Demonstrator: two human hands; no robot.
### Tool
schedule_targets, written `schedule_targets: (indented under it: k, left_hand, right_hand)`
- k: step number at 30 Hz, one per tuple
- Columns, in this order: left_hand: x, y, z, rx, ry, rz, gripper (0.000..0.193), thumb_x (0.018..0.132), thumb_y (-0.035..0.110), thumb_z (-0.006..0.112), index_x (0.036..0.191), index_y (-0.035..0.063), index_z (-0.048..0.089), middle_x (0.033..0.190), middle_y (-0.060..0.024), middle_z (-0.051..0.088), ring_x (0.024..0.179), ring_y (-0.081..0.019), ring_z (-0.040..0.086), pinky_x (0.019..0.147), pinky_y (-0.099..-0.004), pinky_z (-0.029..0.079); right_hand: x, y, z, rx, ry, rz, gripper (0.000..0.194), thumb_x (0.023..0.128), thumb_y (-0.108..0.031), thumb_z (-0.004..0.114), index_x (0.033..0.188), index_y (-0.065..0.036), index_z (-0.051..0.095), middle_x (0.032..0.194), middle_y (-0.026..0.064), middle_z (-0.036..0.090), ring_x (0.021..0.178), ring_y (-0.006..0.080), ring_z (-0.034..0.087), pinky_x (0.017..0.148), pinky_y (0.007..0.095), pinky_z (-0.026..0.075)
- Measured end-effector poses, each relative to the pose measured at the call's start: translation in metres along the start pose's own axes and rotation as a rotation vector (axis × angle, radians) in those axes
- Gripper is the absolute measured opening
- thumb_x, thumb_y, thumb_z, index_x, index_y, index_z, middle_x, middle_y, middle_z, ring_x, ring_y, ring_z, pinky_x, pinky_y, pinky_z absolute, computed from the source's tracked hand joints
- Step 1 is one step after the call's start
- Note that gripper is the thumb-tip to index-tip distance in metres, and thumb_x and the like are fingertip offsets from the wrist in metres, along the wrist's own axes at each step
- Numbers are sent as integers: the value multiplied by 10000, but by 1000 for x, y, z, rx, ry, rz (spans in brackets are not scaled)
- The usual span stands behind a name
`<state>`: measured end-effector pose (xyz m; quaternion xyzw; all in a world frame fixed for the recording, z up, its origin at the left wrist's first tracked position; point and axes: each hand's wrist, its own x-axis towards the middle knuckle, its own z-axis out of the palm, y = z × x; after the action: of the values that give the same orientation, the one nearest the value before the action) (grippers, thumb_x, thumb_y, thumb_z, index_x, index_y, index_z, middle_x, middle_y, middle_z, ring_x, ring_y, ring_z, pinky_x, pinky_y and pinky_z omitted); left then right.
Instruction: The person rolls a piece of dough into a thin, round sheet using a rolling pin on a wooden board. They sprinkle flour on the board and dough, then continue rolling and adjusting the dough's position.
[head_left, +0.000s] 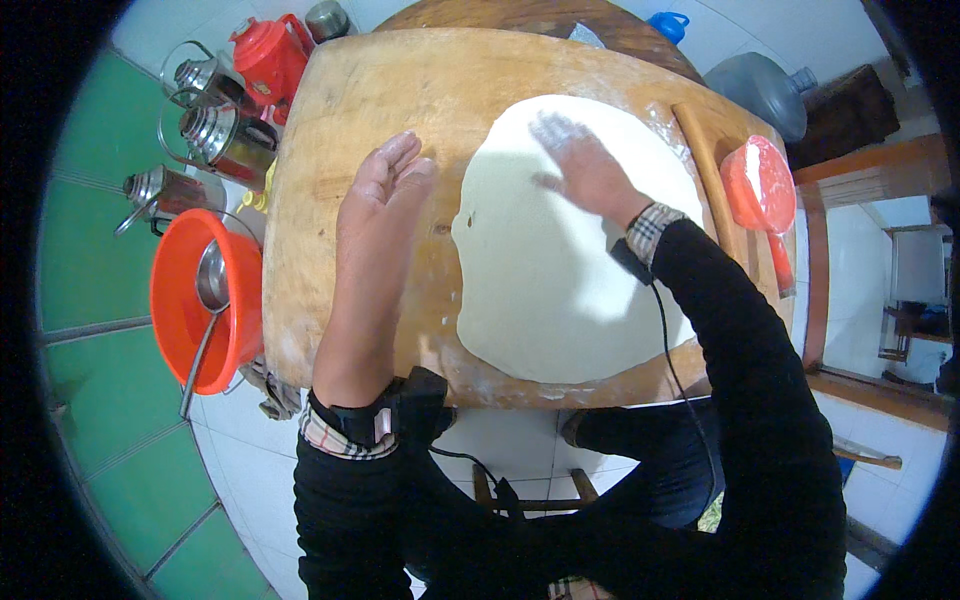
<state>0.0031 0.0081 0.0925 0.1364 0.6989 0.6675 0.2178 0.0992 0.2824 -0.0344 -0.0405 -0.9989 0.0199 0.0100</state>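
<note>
A large, thin sheet of rolled dough (540, 300) lies on a wooden board (337, 90), with a small dark spot at its left edge. My right hand (589, 169) is spread over the upper part of the sheet, palm down and slightly blurred, its fingers white with flour. It holds nothing; whether it presses on the dough I cannot tell. To the left of the sheet, my left hand (386, 180) is raised over bare board, empty, with floury, loosely bent fingers. A wooden rolling pin (705, 176) rests along the right edge of the dough.
On the board's right side sits a red scoop (759, 184) with white powder. Beyond the left edge stand an orange basin (169, 300) holding a metal ladle (213, 277), several glass-and-metal jars (225, 142) and a red thermos (266, 60). A large plastic bottle (757, 90) lies at upper right.
</note>
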Motion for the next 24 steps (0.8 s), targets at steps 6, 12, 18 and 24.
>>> schedule_targets:
  k: [6,12,18,24]
  left_hand:
    - [0,-1,-3,-41,8,-25,517,962,248,641,1378,-43,542,1384,-150,583,1290,-214,526,1120,-328,356]
    - [1,-2,3,-89,-26,-17,521,959,244,641,1381,-43,535,1383,-150,577,1303,-220,513,1131,-334,339]
    - [-1,5,0,-50,10,-38,547,941,277,659,1371,-41,545,1369,-149,587,1304,-223,513,1131,-340,336]
    - [-1,7,-4,-49,-9,-29,535,957,253,640,1383,-48,522,1388,-169,569,1314,-231,512,1133,-336,341]
  right_hand:
    - [5,34,1,-51,48,271,789,1026,-562,421,1547,17,298,1600,247,298,1506,359,253,1242,448,156]
    - [16,-40,3,111,-127,51,809,991,-579,488,1540,-6,327,1590,235,324,1490,360,285,1243,446,178]
    - [23,-15,0,103,-119,96,740,993,-477,566,1547,-44,335,1608,198,310,1485,334,299,1240,444,199]
    - [-6,54,-17,26,26,388,793,1011,-523,473,1510,76,322,1572,302,307,1489,397,275,1228,475,197]
